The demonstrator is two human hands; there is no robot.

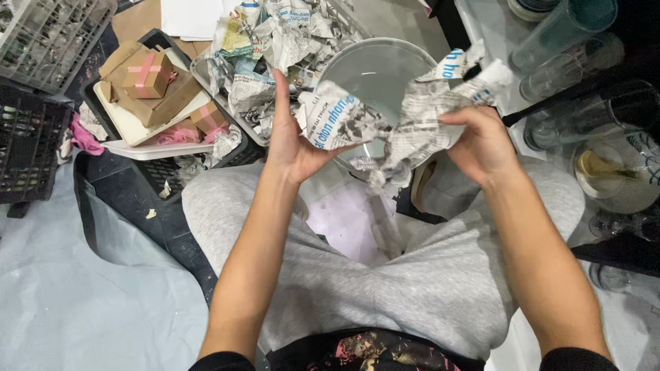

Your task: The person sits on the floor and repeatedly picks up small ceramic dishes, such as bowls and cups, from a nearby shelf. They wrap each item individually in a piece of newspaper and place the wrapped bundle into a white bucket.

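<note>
Boxes [148, 75] left, glasses [564, 31] right.

crumpled newspaper [405, 117] hides much of the glass bowl [375, 69]; right-side glasses [584, 103] run off frame

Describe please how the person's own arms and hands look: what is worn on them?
Both forearms are bare up to near the elbows, where dark, black-looking sleeves are pushed up at the bottom edge of the view. The left hand and the right hand wear no gloves, and no ring, watch or bracelet is visible. Both arms are slim, with no markings that I can see.
</note>
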